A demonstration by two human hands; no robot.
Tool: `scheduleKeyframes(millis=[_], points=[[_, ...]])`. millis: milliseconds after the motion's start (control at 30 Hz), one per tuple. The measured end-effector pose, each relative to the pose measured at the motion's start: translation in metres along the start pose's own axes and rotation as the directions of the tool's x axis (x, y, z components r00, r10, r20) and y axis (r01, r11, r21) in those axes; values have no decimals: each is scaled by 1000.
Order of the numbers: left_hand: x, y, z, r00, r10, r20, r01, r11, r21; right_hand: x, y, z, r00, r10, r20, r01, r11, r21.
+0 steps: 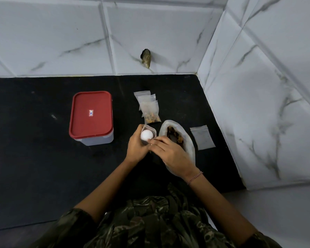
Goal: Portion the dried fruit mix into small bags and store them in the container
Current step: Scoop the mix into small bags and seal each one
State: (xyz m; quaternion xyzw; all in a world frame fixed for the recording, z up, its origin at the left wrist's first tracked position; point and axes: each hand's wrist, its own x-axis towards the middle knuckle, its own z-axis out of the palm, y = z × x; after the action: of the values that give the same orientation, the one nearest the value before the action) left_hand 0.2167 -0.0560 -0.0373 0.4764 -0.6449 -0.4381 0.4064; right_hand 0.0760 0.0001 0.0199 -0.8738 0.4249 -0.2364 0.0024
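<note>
My left hand (135,149) grips a small clear bag (151,130) and holds its mouth open above the black counter. A white round scoop (146,135) sits in the bag's mouth, and my right hand (170,153) pinches its near end. Just right of the hands lies the large open bag of dried fruit mix (177,136), partly covered by my right hand. Behind them a small bag filled with mix (150,112) lies on top of two other small bags (144,95). The container (91,117), clear with a red lid that is on, stands to the left.
An empty small bag (202,137) lies flat to the right of the large bag. The black counter (34,140) ends at white marbled tile walls behind and on the right (258,104). A dark hole (146,57) marks the back wall.
</note>
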Motion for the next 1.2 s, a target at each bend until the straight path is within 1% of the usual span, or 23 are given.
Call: scheduleKeyframes(millis=[67,133,167,200,233,267,300,333,367,400,433,500,567,600,633,700,767,867,967,1033,1067,1133,1200], points=[[1,-1,-2,1000,-11,4,11,1000,-15,-2,0,1,999,-36,-4,36,999,-13],[1,1,-4,1000,-16,7,16,999,-41,-4,0,2,999,-20,-26,20,1000,14],[2,2,-4,1000,-16,8,16,999,-49,-5,0,3,998,22,-52,-19,998,66],[2,3,-4,1000,-16,11,16,999,-50,-6,-1,4,989,107,-97,-92,984,153],[2,3,-3,1000,-16,14,17,999,-48,-5,-2,5,959,241,-150,-194,942,275],[1,2,-3,1000,-18,16,19,999,-44,-4,-5,4,899,397,-187,-299,866,401],[1,1,-2,1000,-23,15,24,999,-36,-2,-8,3,818,541,-193,-391,770,504],[1,0,-2,999,-33,13,34,999,-24,0,-9,1,736,652,-184,-457,678,576],[1,-2,-1,999,-43,14,43,999,-17,2,-9,-2,665,727,-172,-495,600,628],[1,-4,-1,999,-48,19,49,999,-12,3,-7,-3,611,777,-151,-513,534,673],[1,-5,0,998,-50,25,50,999,-6,3,-4,-6,576,808,-123,-512,473,717],[0,-7,0,998,-50,34,50,999,6,2,3,-8,536,843,-48,-478,350,805],[0,-8,-1,998,-49,36,48,999,23,-2,12,-12,476,880,3,-455,243,857],[-1,-9,-1,998,-52,41,51,998,29,-5,16,-17,446,895,-3,-465,234,854],[-2,-10,-2,997,-58,45,57,998,32,-9,21,-21,426,904,-31,-503,265,823],[-3,-11,-1,997,-63,52,62,998,31,-18,32,-27,431,897,-99,-623,376,686],[-6,-12,0,996,-60,64,59,998,17,-27,41,-26,466,877,-121,-722,456,520],[-10,-13,3,994,-59,91,60,998,-15,-37,46,-16,541,837,-78,-790,538,295],[-14,-12,7,992,-48,120,52,998,-24,-41,47,-7,597,803,1,-800,595,80],[-17,-12,9,989,-41,140,44,999,-21,-40,46,-2,654,756,28,-754,655,-56],[-18,-12,10,987,-40,154,43,999,-21,-39,45,1,670,741,44,-736,670,-98],[-21,-12,12,982,-41,184,46,999,-20,-36,43,6,669,742,46,-733,669,-120],[-23,-12,15,978,-41,207,46,999,-20,-33,45,8,613,790,22,-789,613,-35]])
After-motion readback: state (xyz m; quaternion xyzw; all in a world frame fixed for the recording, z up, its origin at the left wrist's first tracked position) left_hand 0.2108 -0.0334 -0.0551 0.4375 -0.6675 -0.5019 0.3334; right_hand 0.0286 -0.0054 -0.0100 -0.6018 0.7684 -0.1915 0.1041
